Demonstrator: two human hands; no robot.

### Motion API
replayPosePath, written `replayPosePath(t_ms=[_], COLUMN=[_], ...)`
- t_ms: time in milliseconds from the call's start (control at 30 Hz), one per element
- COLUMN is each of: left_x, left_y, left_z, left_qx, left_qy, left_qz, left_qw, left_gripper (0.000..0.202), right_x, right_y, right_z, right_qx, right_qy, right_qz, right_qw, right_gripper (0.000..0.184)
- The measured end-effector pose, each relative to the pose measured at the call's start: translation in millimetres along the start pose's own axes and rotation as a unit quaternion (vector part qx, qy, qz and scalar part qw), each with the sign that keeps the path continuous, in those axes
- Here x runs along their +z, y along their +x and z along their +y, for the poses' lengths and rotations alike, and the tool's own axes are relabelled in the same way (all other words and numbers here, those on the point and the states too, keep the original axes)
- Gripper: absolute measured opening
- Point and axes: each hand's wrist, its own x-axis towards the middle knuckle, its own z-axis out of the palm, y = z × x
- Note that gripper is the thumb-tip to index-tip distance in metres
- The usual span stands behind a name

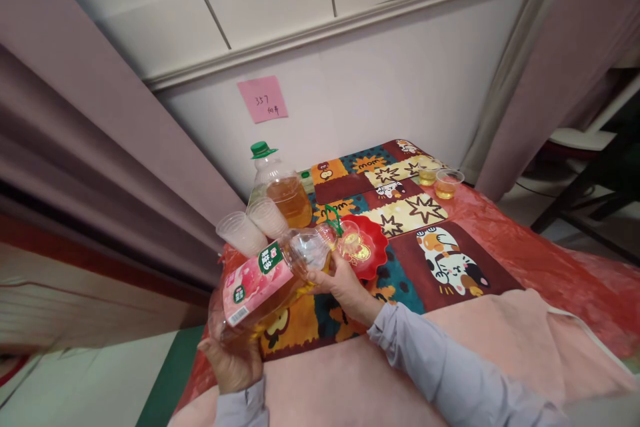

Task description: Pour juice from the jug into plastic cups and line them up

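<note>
A pink note (263,99) reads "357"; the mat (370,163) says "WOW"; the tilted bottle (260,280), its pink label bearing white Chinese characters on green, is above the desk's (515,233) left edge; left hand (233,361) cups its base; right hand (349,287) clasps near its neck.

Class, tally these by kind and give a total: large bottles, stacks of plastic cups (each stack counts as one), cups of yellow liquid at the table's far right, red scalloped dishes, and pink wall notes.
Large bottles: 2 (held bottle, standing bottle)
Cup stacks: 2 (left stack, right stack)
Far-right cups: 2 (smaller-looking cup, nearer cup)
Red scalloped dish: 1
Pink note: 1
Total: 8
</note>
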Motion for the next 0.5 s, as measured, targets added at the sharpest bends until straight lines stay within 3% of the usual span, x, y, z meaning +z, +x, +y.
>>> replayPosePath(t_ms=[500], left_x=[-2.1], left_y=[1.7], left_z=[-2.0], left_qx=[0.007], left_qy=[-0.015], left_qz=[0.006], left_qw=[1.0], left_gripper=[0.112], right_x=[-0.1], right_y=[0.3], right_z=[-0.2], right_qx=[0.004], right_qy=[0.009], right_qz=[0.003], right_qw=[1.0], right_gripper=[0.085])
